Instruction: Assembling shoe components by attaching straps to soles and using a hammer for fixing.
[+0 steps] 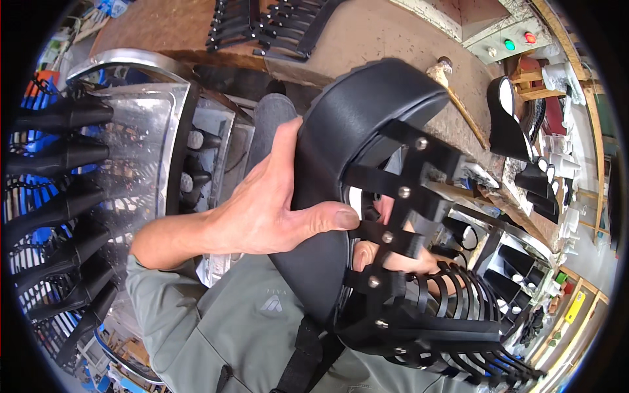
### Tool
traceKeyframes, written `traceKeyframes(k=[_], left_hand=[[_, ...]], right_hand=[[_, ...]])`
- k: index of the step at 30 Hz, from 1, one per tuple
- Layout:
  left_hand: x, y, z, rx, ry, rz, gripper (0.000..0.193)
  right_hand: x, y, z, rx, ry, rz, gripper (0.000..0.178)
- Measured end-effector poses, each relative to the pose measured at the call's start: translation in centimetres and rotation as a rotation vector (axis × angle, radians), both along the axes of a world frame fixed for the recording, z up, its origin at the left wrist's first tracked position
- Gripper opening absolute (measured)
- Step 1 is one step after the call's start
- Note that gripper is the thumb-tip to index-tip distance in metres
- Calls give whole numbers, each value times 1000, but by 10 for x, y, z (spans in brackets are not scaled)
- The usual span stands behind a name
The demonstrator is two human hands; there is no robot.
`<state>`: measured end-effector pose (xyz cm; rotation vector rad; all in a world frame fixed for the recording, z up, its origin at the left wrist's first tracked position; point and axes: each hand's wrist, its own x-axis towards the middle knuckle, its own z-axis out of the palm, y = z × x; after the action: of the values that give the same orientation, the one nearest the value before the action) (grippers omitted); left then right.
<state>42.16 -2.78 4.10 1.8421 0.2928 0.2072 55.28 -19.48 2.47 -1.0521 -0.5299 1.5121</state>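
A black platform sandal [367, 98] with a thick wedge sole fills the middle of the view, tilted, its sole turned upward to the left. My left hand [262, 209] is closed around the sole, thumb pressed near the edge where the straps meet it. Studded black straps [386, 237] hang off the right side, and curved cage-like straps [458, 295] spread out below them. Behind these straps my right hand [409, 262] shows through the gaps, fingers bent against the upper; most of it is hidden.
At left, a metal rack [141, 144] stands beside several black shoes. Studded strap pieces [282, 26] and a hammer [462, 108] lie on the bench [386, 33]. Wedge soles [508, 124] line its right side, below a box with coloured buttons [510, 44].
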Motion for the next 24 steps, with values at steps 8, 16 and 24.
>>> traceKeyframes(k=[8,16,24], left_hand=[[-6,-5,-18,-58,-69,72,102],[-24,-2,-38,-467,52,126,92],[-5,18,-22,990,-249,-274,81]], right_hand=[[16,8,20,-246,-130,274,112],[9,1,-15,51,-131,104,114],[17,-3,3,39,-243,98,90]])
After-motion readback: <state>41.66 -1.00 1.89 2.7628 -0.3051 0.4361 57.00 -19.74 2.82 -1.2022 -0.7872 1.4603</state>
